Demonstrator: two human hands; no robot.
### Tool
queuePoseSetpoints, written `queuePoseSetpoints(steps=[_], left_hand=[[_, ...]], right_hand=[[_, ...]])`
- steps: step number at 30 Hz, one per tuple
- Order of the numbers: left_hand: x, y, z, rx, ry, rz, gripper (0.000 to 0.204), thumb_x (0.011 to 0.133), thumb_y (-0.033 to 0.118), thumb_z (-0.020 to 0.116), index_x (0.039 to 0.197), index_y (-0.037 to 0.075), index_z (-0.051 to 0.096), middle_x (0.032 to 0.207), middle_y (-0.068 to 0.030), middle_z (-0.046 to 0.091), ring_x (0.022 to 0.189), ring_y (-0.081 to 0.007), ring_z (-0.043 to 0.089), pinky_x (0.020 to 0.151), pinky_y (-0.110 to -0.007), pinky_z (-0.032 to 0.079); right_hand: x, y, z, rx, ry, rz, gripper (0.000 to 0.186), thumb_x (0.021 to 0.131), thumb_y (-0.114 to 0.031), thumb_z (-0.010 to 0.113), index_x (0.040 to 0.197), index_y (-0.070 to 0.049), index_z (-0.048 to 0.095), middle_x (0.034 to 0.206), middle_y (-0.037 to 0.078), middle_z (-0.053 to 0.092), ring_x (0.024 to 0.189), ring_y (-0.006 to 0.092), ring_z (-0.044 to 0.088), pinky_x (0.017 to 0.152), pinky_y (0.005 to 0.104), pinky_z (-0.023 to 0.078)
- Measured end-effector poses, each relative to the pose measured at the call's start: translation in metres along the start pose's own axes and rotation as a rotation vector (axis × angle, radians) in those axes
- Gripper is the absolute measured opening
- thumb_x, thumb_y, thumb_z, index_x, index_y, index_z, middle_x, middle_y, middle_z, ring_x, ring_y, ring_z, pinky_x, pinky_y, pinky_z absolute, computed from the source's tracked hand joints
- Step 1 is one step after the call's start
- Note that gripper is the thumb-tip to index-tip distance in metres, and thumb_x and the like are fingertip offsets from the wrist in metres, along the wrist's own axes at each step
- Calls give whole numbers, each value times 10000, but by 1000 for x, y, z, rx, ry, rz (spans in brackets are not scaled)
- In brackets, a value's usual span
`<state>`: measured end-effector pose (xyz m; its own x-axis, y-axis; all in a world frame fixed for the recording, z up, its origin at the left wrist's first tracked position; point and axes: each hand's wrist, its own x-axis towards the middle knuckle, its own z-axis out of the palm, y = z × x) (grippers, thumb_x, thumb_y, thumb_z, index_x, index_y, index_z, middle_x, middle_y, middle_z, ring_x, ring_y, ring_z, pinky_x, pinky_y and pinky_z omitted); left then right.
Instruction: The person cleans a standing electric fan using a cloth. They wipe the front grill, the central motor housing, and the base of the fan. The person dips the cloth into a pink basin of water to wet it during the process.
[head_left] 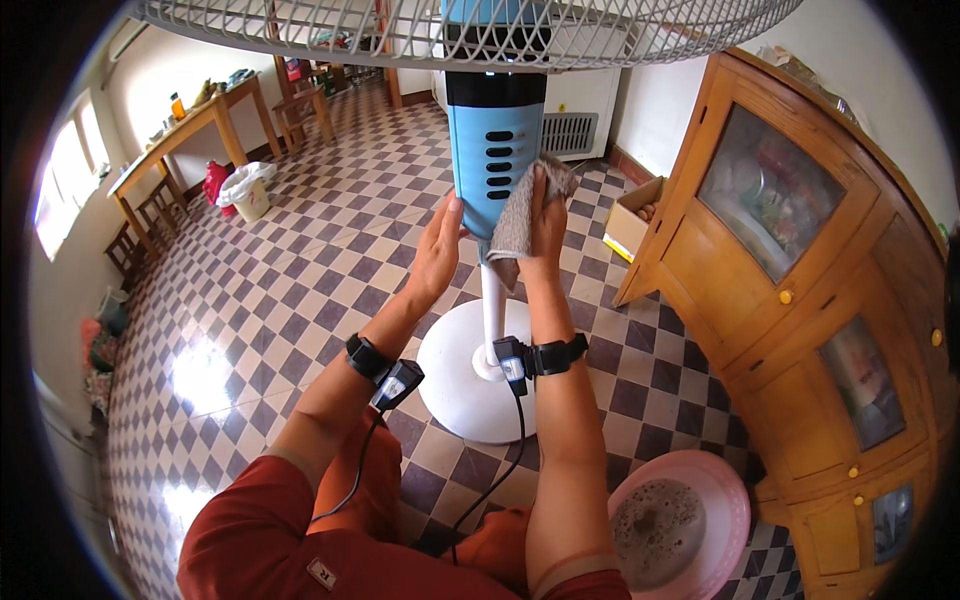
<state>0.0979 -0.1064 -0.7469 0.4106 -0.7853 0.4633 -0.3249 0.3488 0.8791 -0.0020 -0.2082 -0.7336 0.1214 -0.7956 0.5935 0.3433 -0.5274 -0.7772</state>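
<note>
Head cam, L of the worn pair: sits above the person's lap [375, 465], faces fwd & steeply down. V. wide fisheye, dark rim at 3 & 9 o'clock, straight edges bowed. Fan grille [610, 38] v. close at 12, cropped by top edge; forearms [568, 440] enter from approx. 6; L hand [437, 248] & R hand [547, 225] mid-range, just 12-ward of ctr. Cabinet [735, 235] at 3.

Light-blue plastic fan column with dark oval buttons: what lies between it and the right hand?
A crumpled grey-brown cloth lies between the light-blue fan column and the right hand, in the head view.
</note>
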Motion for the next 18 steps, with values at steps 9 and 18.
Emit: queuePoseSetpoints(steps=[9, 18], left_hand=[[-1, 3, 4, 3, 26, 30, 544, 1012, 419, 291, 1403, 49, 366, 1309, -138, 483, 1144, -204, 494, 955, -345, 415], [-4, 9, 7, -15, 41, -1, 506, 1017, 369, 309, 1401, 44, 366, 1330, -129, 468, 1189, -204, 467, 977, -338, 404]], right_hand=[[-1, -2, -5, 93, -35, 58, 512, 969, -452, 436, 1002, 27, 615, 880, 123, 645, 804, 174, 618, 714, 294, 479], [-3, -46, 14, 107, -35, -99, 404, 863, -329, 636, 1023, 38, 579, 945, 146, 618, 910, 236, 614, 832, 349, 464]])
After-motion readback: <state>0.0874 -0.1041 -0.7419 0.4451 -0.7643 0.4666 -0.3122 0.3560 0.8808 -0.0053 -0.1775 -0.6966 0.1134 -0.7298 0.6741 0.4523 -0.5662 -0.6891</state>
